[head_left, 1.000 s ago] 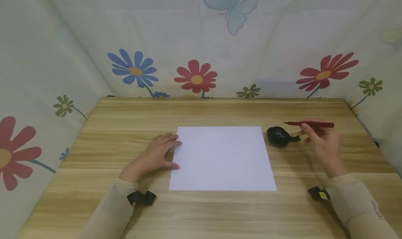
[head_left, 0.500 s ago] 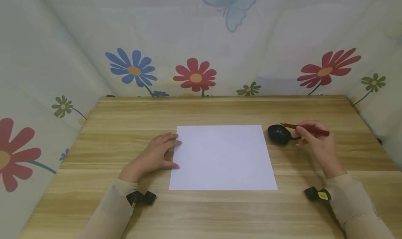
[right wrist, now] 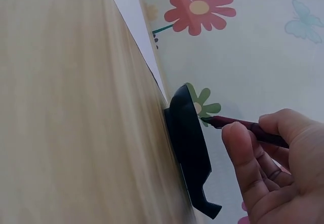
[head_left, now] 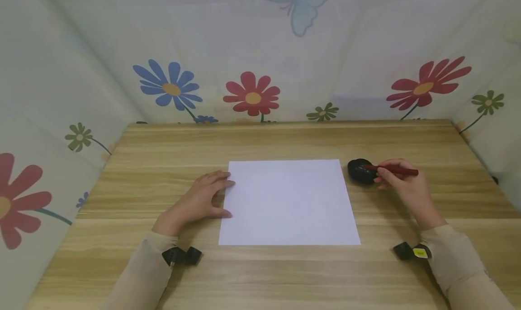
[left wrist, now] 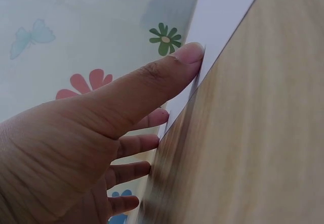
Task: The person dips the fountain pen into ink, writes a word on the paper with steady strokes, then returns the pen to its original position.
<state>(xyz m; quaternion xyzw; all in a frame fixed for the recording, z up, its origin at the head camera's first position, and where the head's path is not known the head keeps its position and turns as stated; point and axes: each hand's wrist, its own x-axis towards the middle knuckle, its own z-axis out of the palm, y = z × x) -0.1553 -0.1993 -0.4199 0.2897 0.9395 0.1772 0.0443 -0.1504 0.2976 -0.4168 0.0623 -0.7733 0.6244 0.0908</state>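
Item: one dark red pen [head_left: 400, 169], in your right hand [head_left: 407, 190], the grip pinching it between thumb and fingers, its dark tip at the upper face of the black object [head_left: 358, 175], right of the white sheet [head_left: 289, 201]; contact cannot be told. Handling advice: the step in hand appears to be bringing the tip to that face, so let it meet the surface lightly, without a jab, and hold your lower fingers off the stubby handle [right wrist: 208, 208], since a knock could turn the object. Left hand [head_left: 198, 201]: fingers spread, thumb and fingertips at the sheet's left edge, holding nothing in a closed grip; light, flat pressure there should best steady the paper on the tabletop [head_left: 293, 140]. Orientation: in the head view, the pen's long axis runs nearly side to side, tip to your left, blunt end to your right; in the right wrist view it slants, tip nearer the tabletop than the blunt end. Black object: handle on your right-hand side, away from the sheet.
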